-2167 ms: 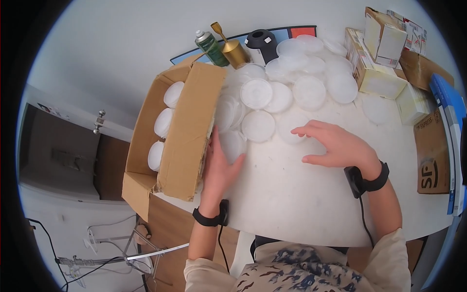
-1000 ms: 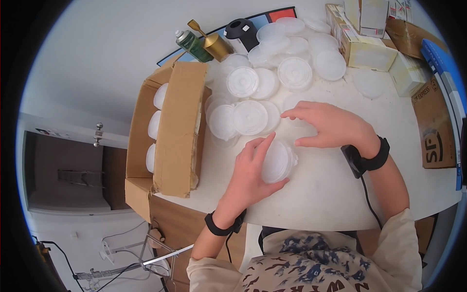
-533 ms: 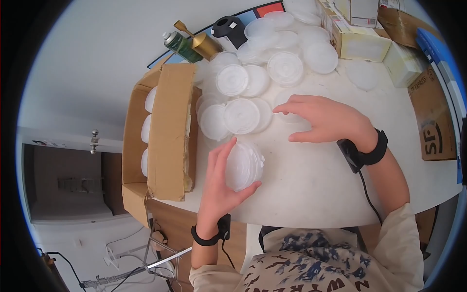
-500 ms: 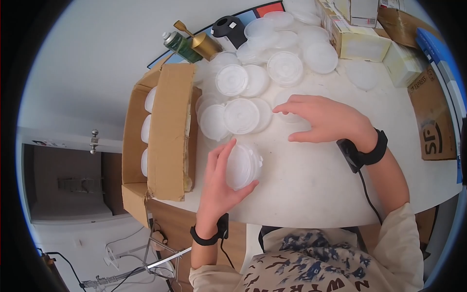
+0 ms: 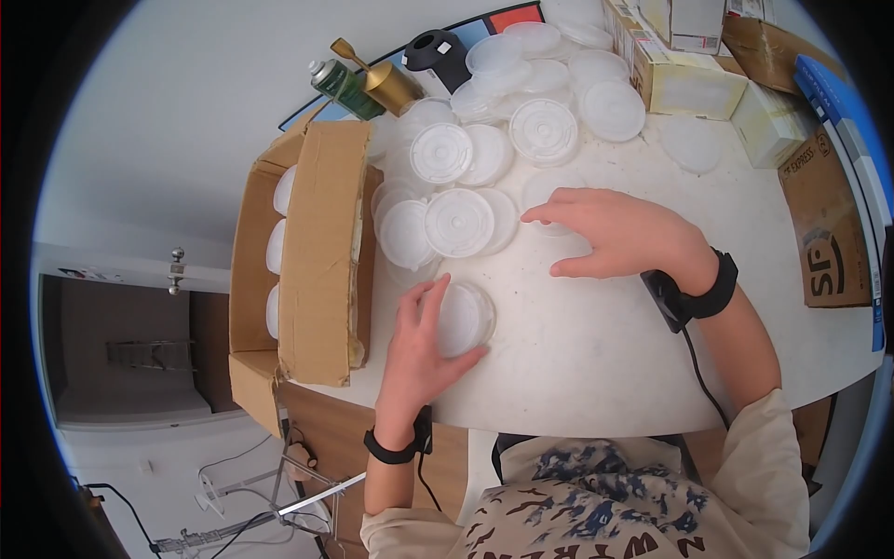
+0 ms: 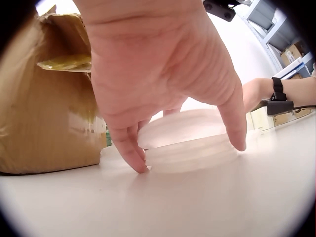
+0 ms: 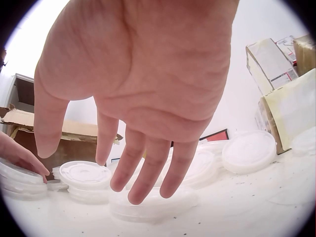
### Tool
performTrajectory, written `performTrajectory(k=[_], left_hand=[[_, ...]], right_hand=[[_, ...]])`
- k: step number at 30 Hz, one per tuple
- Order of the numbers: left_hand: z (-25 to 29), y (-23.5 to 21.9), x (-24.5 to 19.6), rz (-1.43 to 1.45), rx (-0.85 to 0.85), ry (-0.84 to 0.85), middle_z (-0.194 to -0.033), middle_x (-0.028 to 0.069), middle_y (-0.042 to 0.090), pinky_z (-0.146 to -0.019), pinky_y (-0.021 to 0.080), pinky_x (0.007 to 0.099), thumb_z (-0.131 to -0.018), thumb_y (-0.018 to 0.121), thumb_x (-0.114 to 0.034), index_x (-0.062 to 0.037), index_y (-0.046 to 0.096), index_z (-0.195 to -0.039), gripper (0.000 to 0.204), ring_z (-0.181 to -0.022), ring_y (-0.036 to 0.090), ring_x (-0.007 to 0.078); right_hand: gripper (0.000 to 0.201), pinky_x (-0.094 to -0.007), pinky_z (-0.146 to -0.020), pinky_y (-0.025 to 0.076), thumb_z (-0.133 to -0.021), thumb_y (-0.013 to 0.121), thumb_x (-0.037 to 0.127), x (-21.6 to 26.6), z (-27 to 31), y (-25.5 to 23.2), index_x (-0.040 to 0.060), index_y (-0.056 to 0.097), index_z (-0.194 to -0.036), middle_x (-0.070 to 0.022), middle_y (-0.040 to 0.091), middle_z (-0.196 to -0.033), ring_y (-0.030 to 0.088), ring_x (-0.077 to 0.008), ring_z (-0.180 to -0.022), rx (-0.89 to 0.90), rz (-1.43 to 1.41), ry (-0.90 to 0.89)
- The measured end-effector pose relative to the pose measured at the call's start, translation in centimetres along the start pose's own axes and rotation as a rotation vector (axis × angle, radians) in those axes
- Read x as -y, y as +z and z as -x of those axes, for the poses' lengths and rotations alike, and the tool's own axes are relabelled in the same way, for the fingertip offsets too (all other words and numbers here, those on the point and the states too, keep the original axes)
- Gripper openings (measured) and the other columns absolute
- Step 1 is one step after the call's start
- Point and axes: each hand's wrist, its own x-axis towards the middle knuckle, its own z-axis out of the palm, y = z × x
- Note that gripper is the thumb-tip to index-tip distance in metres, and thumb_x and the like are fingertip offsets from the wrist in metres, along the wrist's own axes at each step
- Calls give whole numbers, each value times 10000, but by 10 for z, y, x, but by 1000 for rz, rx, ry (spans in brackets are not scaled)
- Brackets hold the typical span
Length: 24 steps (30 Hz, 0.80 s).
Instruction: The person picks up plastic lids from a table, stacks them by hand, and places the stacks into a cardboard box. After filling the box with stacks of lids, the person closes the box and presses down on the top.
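Observation:
In the head view my left hand (image 5: 416, 349) is beside the open cardboard box, thumb and fingers curled round a small stack of round translucent plastic lids (image 5: 466, 320). The left wrist view shows two pieces in that grip: the lower lid (image 6: 192, 155) rests on the table, and the upper lid (image 6: 185, 129) leans on it at a slant. My right hand (image 5: 629, 231) hovers with spread, relaxed fingers and holds nothing. Below its fingertips in the right wrist view lies a flat translucent lid (image 7: 148, 205). More lids (image 5: 459, 223) lie in overlapping piles ahead of both hands.
At the left stands the cardboard box (image 5: 321, 252), with white round items (image 5: 276, 247) inside. A spray can (image 5: 345, 88), a gold holder (image 5: 393, 87) and a black device (image 5: 436, 58) stand at the back. Cartons (image 5: 694, 86) and an SF box (image 5: 827, 224) line the right side.
My left hand went from the cardboard box's side out to the right, then came back left with the lids and lowered them onto the table. My right hand has stayed nearly in place.

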Motion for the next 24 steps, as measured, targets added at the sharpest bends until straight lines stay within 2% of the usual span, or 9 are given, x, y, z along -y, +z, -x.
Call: performTrajectory(k=[6,11,14,16,17,19,20,22,24], left_hand=[[-4,5,-3,-89,-11,88,-1293,164,464,-956,463,416,-635,834,-145,-83,429,-1419,884,-1173,508,341],[-15,-3,-18,82,54,112,-1276,167,463,-957,462,422,-599,835,-166,-97,432,-1418,915,-1160,502,357],[-32,-12,-36,202,-36,239,-1265,158,464,-960,456,423,-598,826,-158,-92,438,-1415,907,-1160,504,342],[-47,-14,-43,234,-88,291,-1274,157,461,-967,450,424,-598,822,-156,-88,440,-1414,903,-1167,502,338],[-56,-14,-47,263,-136,345,-1282,157,457,-975,444,425,-598,817,-154,-84,442,-1413,899,-1174,500,333],[-74,-12,-54,343,-160,381,-1298,157,452,-983,438,427,-597,813,-154,-82,446,-1411,896,-1183,495,336],[-82,-10,-57,419,-177,415,-1314,158,447,-992,432,429,-596,810,-154,-81,450,-1410,893,-1192,491,339],[-98,-5,-62,425,-205,472,-1331,157,441,-998,428,431,-591,810,-157,-79,450,-1411,899,-1201,485,337],[-110,3,-64,434,-231,531,-1347,156,435,-1004,424,432,-586,811,-160,-77,451,-1412,906,-1210,480,334]], right_hand=[[584,-392,-895,471,-806,706,234,1,0,0,44,517,-1325,-154,598,-1130,568,-327,-1046,-1,8,-4],[586,-379,-899,475,-819,713,247,5,0,0,50,516,-1334,-144,600,-1141,575,-305,-1053,-17,-79,-74],[622,-379,-936,471,-843,709,263,17,-3,-6,70,477,-1387,-133,592,-1185,578,-277,-1078,29,-251,-98],[685,-388,-978,460,-873,685,255,22,-3,-9,84,381,-1462,-119,539,-1310,566,-259,-1128,37,-554,-23],[685,-388,-978,460,-873,685,255,21,-4,-10,84,381,-1462,-119,539,-1310,566,-259,-1128,37,-544,-24],[810,-394,-1055,404,-853,703,276,15,-5,-9,75,274,-1511,-116,428,-1442,489,-252,-1259,-22,-827,-57],[810,-394,-1055,404,-853,703,276,12,-7,-7,75,274,-1511,-116,428,-1442,489,-252,-1259,-23,-815,-56],[909,-389,-1106,340,-812,734,309,6,-9,-1,50,229,-1521,-101,352,-1500,395,-237,-1350,-123,-1084,-195],[931,-387,-1121,317,-797,744,323,5,-9,-1,44,228,-1520,-98,347,-1502,364,-230,-1373,-216,-1088,-186]])
